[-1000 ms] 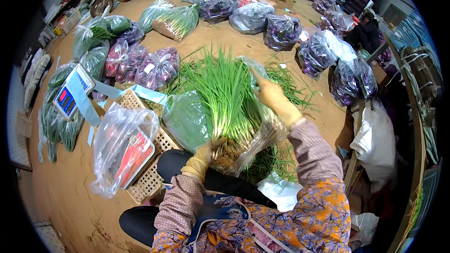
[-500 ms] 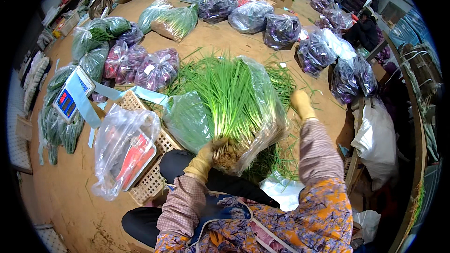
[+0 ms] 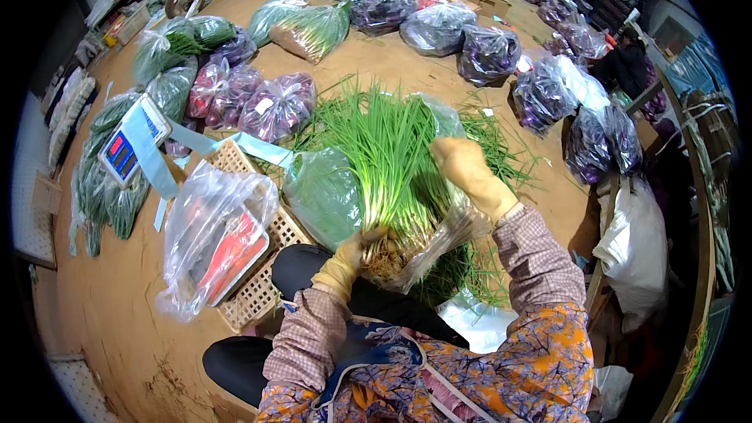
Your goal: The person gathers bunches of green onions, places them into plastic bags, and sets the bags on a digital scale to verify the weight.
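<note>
A big bundle of green spring onions (image 3: 384, 164) lies before me, its leaves fanning away and its brown roots (image 3: 385, 258) toward my lap. My left hand (image 3: 345, 262), in a tan glove, is closed around the root end at its left side. A clear plastic bag (image 3: 450, 236) wraps the right side of the bundle. Over that side bends my gloved right hand (image 3: 474, 176), its fingers curled against the bag; the fingertips are partly hidden. Another clear bag (image 3: 325, 192) lies flat left of the bundle. Loose onion leaves (image 3: 497, 141) are spread underneath and around.
Left stands a scale with a display (image 3: 133, 145), its plastic-covered pan (image 3: 235, 254) on a beige crate (image 3: 286, 235). Bagged purple vegetables (image 3: 489, 55) and bagged greens (image 3: 313, 31) ring the floor. A person (image 3: 623, 63) sits at far right, past a wooden rail (image 3: 701, 243).
My right hand has come left from beside the bundle onto the bag's right side. The left hand keeps its hold at the roots. The whole view has shifted slightly.
</note>
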`<state>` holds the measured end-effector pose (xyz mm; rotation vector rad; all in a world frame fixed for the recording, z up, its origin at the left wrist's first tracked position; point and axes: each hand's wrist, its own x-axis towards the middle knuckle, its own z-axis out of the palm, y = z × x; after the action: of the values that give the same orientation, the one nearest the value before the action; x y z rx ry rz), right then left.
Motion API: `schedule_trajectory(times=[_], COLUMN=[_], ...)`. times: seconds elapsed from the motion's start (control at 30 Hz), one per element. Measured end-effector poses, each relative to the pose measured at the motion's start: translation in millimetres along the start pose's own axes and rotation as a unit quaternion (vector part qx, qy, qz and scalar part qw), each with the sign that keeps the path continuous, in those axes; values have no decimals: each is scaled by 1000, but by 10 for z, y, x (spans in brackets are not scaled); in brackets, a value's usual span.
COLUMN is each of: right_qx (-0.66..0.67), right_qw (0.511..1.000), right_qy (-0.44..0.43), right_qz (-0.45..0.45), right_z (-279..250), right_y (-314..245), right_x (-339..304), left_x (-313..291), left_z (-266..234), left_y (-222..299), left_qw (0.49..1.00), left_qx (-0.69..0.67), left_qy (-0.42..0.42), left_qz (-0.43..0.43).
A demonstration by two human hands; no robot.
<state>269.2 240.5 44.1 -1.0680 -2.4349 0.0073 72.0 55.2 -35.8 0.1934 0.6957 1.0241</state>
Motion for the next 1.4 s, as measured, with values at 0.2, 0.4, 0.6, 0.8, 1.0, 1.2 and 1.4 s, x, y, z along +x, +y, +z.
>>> schedule_trajectory(times=[0.2, 0.4, 0.6, 0.8, 1.0, 1.2, 1.4], right_qx=[140, 565, 766, 754, 757, 722, 385], right_qw=[895, 627, 347, 409, 390, 644, 794], right_qy=[-246, -272, -71, -80, 65, -172, -436], right_qz=[344, 463, 536, 507, 520, 185, -175], right_z=[17, 1153, 1171, 858, 401, 917, 1281], right_y=[280, -967, -1190, -1219, -1733, -2947, -4111], right_x=[-447, -1048, -813, -485, 523, 929, 861], left_x=[107, 388, -27, -1352, -3102, -3437, -3339], left_z=[-132, 35, -43, -513, -1959, -3442, -3600], left_y=[27, -358, -92, 630, 508, 381, 596], left_qw=[921, 404, 664, 440, 309, 550, 706], left_qx=[365, 908, 697, 599, 511, 325, 82], left_qy=[107, 110, 90, 475, 747, 754, 519], left_qz=[83, 18, 253, 472, 291, 150, 475])
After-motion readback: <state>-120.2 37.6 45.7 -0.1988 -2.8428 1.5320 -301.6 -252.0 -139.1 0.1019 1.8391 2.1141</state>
